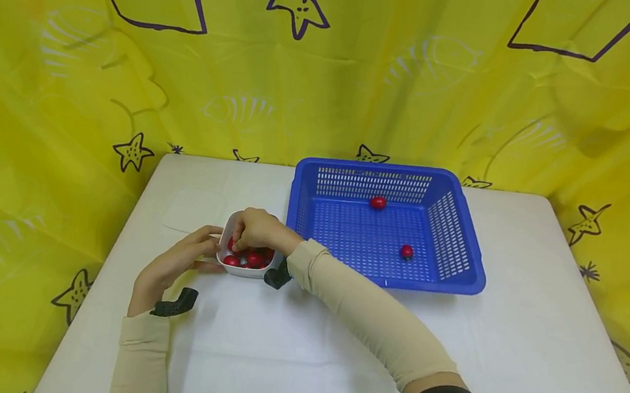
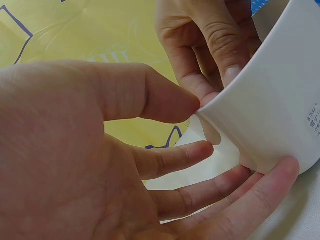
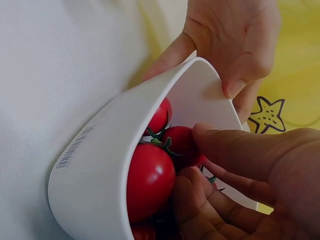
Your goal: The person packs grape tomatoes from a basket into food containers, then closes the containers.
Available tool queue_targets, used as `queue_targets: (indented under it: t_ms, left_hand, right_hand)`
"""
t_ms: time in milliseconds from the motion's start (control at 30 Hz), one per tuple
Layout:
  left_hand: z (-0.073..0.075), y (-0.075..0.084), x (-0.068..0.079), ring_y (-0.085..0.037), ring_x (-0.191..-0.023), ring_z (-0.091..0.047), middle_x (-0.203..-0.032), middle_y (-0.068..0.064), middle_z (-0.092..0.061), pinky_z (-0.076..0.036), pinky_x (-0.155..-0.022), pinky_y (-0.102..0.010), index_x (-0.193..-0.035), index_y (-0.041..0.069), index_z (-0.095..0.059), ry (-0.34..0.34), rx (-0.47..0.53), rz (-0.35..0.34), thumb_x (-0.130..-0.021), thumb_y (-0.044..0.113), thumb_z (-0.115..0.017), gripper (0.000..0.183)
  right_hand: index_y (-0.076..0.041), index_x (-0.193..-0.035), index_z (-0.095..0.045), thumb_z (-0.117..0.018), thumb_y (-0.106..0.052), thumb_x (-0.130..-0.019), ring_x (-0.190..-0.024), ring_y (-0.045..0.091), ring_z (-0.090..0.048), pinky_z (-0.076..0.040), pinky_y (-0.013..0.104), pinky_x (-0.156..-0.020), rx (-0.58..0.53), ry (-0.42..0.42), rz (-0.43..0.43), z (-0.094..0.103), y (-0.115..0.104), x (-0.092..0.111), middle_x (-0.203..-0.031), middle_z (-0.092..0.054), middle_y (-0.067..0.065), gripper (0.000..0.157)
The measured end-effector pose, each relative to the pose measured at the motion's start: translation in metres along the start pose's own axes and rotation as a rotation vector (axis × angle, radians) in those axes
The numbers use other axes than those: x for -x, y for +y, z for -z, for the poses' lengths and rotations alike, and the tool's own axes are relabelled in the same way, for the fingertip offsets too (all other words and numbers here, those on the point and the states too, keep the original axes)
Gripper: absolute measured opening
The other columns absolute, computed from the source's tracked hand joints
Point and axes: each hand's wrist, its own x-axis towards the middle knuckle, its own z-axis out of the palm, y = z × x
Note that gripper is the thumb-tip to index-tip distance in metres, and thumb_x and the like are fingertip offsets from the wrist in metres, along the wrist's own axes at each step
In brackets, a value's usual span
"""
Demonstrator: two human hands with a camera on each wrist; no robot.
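Note:
A white plastic container [image 1: 244,272] holding several red cherry tomatoes [image 1: 255,259] sits on the table, left of the blue basket. My left hand [image 1: 180,262] steadies it at its left side; in the left wrist view, fingers touch the rim and outer wall of the container [image 2: 270,100]. Inside the container, my right hand [image 1: 258,229] pinches a cherry tomato [image 3: 181,146] between thumb and fingers. Beside that one, a larger-looking tomato [image 3: 150,180] with a green stem lies against the near wall. The right hand's fingertips are partly hidden behind the tomatoes.
The blue slotted basket [image 1: 345,239] stands at the back of the table, close right of the container. Inside it lie one tomato [image 1: 378,202] by the back wall and another tomato [image 1: 406,252] near the front right. A yellow patterned curtain [image 1: 327,93] surrounds the white table [image 1: 269,374].

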Motion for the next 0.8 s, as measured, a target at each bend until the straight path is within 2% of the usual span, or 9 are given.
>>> queue_targets:
  t_ms: [467, 633, 800]
  left_hand:
    - [-0.001, -0.001, 0.001, -0.026, -0.109, -0.064, -0.138, -0.03, -0.047, -0.058, -0.094, -0.041, -0.144, 0.002, -0.034, -0.008, 0.026, -0.009, -0.104, 0.019, -0.041, 0.044]
    - [-0.001, 0.0, 0.001, -0.025, -0.106, -0.067, -0.139, -0.028, -0.048, -0.057, -0.095, -0.04, -0.144, 0.005, -0.034, -0.004, 0.012, 0.008, -0.104, 0.02, -0.041, 0.043]
    - [-0.001, 0.001, 0.0, -0.026, -0.104, -0.067, -0.138, -0.028, -0.048, -0.057, -0.096, -0.041, -0.144, 0.005, -0.034, -0.001, 0.002, 0.012, -0.103, 0.019, -0.041, 0.044]
  right_hand:
    - [-0.009, -0.085, -0.07, -0.074, -0.015, -0.086, -0.07, 0.012, -0.062, -0.053, 0.018, -0.06, -0.035, 0.017, 0.044, 0.004, -0.001, 0.007, -0.081, -0.066, 0.003, 0.007]
    - [-0.009, -0.088, -0.071, -0.073, -0.014, -0.086, -0.075, 0.019, -0.069, -0.056, 0.021, -0.06, -0.088, 0.018, 0.055, 0.013, -0.002, 0.016, -0.081, -0.067, 0.003, 0.006]
    - [-0.007, -0.091, -0.071, -0.073, -0.013, -0.087, -0.081, 0.029, -0.07, -0.06, 0.028, -0.065, -0.139, 0.016, 0.079, 0.024, -0.001, 0.026, -0.081, -0.068, 0.004, 0.007]
